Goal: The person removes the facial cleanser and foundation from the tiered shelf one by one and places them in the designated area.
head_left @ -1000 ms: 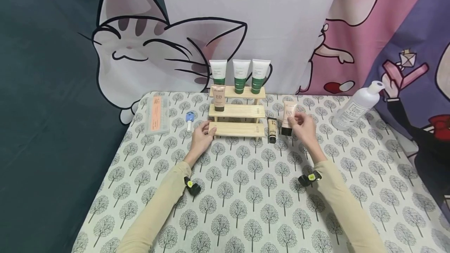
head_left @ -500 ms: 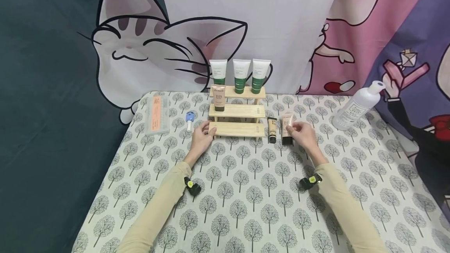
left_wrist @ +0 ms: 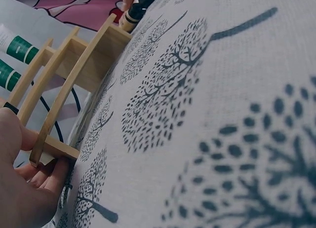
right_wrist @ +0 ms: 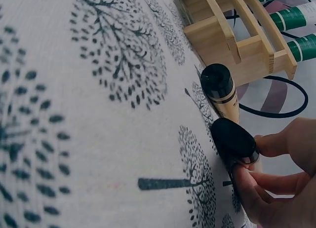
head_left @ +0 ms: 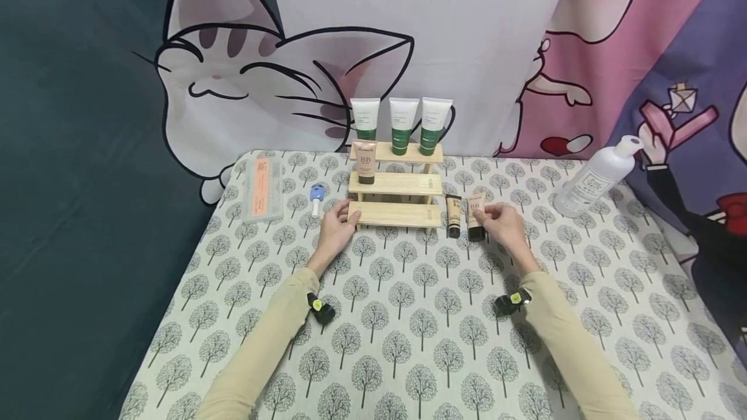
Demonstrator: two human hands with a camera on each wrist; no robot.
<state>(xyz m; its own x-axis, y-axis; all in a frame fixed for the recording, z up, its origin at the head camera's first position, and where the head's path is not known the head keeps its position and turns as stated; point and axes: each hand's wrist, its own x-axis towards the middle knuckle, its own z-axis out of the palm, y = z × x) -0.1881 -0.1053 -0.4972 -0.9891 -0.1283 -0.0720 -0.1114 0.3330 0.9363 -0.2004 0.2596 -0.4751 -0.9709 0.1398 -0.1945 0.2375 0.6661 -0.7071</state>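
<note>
My left hand (head_left: 336, 231) grips the left end of the lowest step of a three-step wooden display rack (head_left: 395, 214). In the left wrist view the thumb lies on one side of the step and the fingers (left_wrist: 57, 176) on the other. My right hand (head_left: 503, 225) pinches a pink BB cream tube (head_left: 475, 209) by its side; its black cap (right_wrist: 234, 140) points toward me, low at the tablecloth. Just left of it lies a slimmer gold tube with a black cap (head_left: 453, 216). Another BB cream tube (head_left: 366, 162) stands on the middle step, at its left.
Three white-and-green tubes (head_left: 403, 126) stand on the top step. A white pump bottle (head_left: 595, 177) lies tilted at the right. Left of the rack are a small blue-and-white item (head_left: 317, 198) and a clear flat case with an orange label (head_left: 262, 190). A printed curtain hangs behind.
My right hand has brought the BB cream tube down and toward me, slightly left, beside the gold tube. The left hand keeps its hold on the rack.
</note>
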